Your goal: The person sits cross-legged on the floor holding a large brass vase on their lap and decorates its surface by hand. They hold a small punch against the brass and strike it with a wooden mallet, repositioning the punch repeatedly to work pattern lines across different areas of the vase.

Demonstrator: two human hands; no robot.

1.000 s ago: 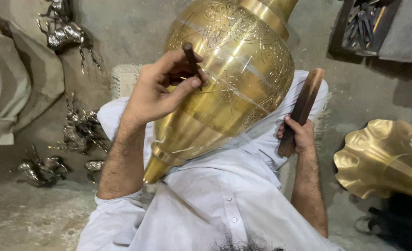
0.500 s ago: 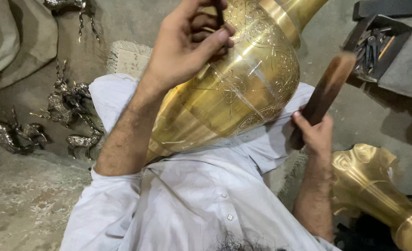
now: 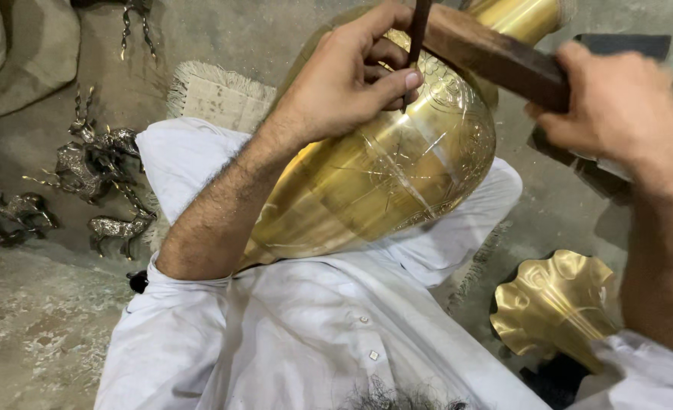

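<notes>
The large rounded brass vase (image 3: 382,182) is shiny golden yellow — fine engraved floral scrollwork near its shoulder, pale scratch lines across the plain belly. The thick wooden mallet (image 3: 496,57) at 1 o'clock is dark reddish brown. At 4 o'clock, the fluted brass trumpet-shaped piece (image 3: 553,304) is matte gold. The small metal deer figurines (image 3: 93,163) at 9 o'clock are tarnished silver-grey — the person's loose cotton garment (image 3: 298,334) plain white.

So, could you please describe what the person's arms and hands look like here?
Both hands are bare: no gloves, rings or watch visible. The left hand joins a hairy forearm, its white sleeve pushed up near the elbow. The right hand is slightly blurred; its white sleeve also ends near the elbow.
</notes>
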